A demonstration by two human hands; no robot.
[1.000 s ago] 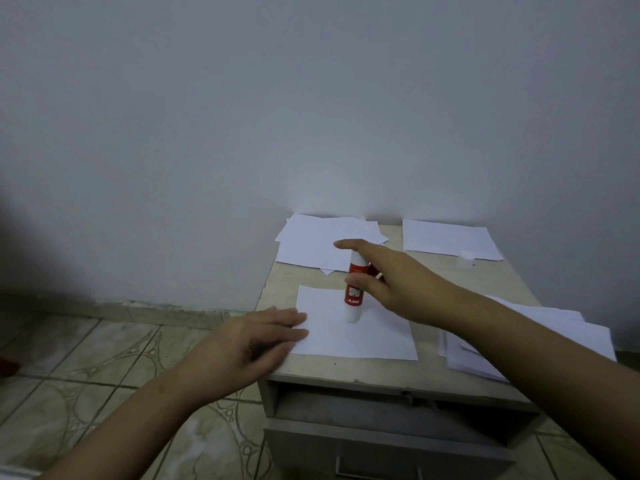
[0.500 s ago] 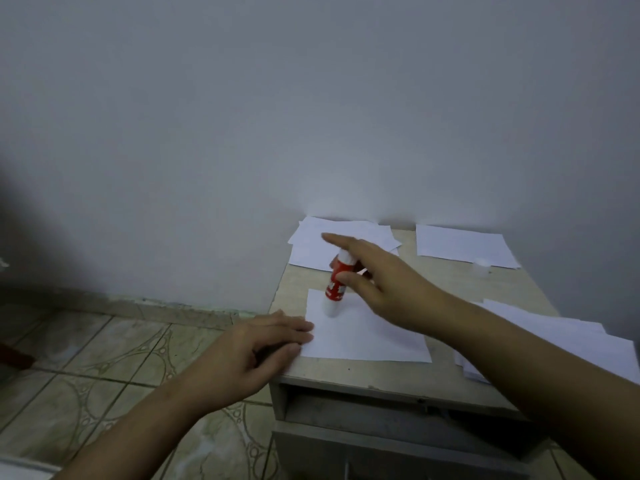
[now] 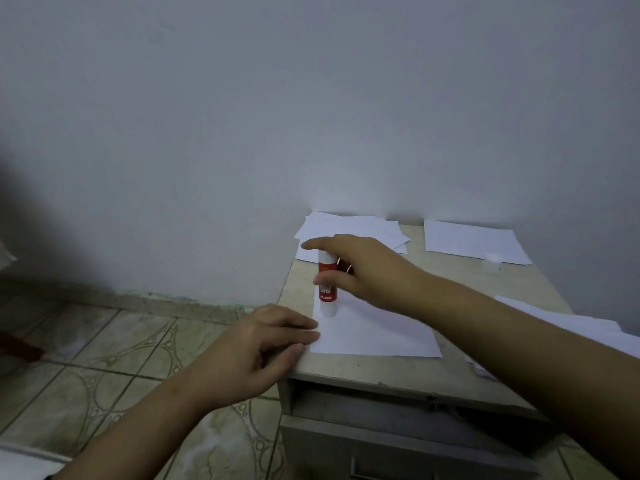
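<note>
A red and white glue stick (image 3: 326, 289) stands tip down on the left edge of a white sheet of paper (image 3: 377, 334) lying on a small beige cabinet top (image 3: 460, 282). My right hand (image 3: 360, 268) grips the stick, with the index finger stretched over its upper end. My left hand (image 3: 256, 348) lies with fingers straight on the sheet's near left corner, at the cabinet's edge. The glue's clear cap (image 3: 491, 262) stands at the back right.
Loose white sheets lie in a pile at the back left (image 3: 349, 230), one sheet at the back right (image 3: 471, 240) and a stack on the right (image 3: 588, 327). A drawer (image 3: 398, 441) below the top stands slightly open. Tiled floor (image 3: 104, 358) lies left; a wall is behind.
My right hand has drawn the glue stick along the sheet's left side toward me and brought it from tilted to upright. My left hand stays on the corner.
</note>
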